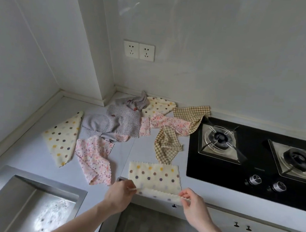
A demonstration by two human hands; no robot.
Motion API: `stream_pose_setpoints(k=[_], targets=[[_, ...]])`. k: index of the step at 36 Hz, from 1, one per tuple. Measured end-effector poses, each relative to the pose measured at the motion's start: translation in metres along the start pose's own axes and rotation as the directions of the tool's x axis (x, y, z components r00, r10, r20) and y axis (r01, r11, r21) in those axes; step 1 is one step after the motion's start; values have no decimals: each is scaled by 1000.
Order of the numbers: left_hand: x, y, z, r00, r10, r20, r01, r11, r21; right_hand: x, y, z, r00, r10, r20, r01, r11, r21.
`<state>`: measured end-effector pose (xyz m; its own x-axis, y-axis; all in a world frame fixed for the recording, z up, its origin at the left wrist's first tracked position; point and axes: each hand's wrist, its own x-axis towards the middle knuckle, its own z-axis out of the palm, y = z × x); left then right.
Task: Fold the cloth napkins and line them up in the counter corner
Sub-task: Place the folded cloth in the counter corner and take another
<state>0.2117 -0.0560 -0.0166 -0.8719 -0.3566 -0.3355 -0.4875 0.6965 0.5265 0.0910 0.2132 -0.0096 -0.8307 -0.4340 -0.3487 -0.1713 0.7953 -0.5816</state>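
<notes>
Napkin with polka dots [155, 175] is laid flat at the front edge of the table [34, 153], just left of the hob [251, 161], and its near edge is lifted and rolled over a bit. That edge is pinched at both corners: left hand [121, 192] with fingers closed on the left corner, right hand [192, 202] with fingers closed on the right one.

Further back, the rest of the cloths are scattered loose. Pink floral napkin [94, 158] is crumpled just left of the dotted one, and a second dotted napkin [62, 138], folded into a triangle, is lying beside it nearer the wall. Grey floral cloth [118, 124] is bunched up in a heap toward the corner, with another dotted cloth [158, 106] and another pink one [168, 124] touching it. Two brown checked napkins are seen too: one [166, 144] rumpled in the middle of the table, the other [193, 115] draped partly onto the hob's back corner.

Steel sink [28, 203] is set in at the lower left, and a double socket [138, 50] is mounted on the wall above the corner.
</notes>
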Motion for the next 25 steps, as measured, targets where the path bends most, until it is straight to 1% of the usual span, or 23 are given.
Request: stream_pose_setpoints(k=[3,6,11,17,19,22,24,25], targets=[[7,-3,3,999,-42,-15,41,999,-25,12,-1,2,1000,17,-16,-16,999,42],[15,-2,0,995,-89,-40,85,993,-78,32,-6,-1,999,4,-54,1,996,87],[39,0,-5,979,-174,-108,159,978,-139,70,-12,-9,994,-28,-106,39,993,109],[80,-11,9,951,-213,-226,195,976,-97,121,-2,1,994,-49,-98,57,995,82],[94,-20,18,948,-200,-247,188,980,-71,137,7,9,992,-71,-103,79,994,75],[111,-37,34,946,-142,-292,137,990,-39,155,25,25,979,-148,-143,156,987,48],[118,-47,45,930,-92,-357,96,995,-9,159,37,36,953,-222,-204,222,975,-20],[121,-50,50,920,-64,-387,77,997,18,160,43,42,930,-268,-253,260,963,-66]])
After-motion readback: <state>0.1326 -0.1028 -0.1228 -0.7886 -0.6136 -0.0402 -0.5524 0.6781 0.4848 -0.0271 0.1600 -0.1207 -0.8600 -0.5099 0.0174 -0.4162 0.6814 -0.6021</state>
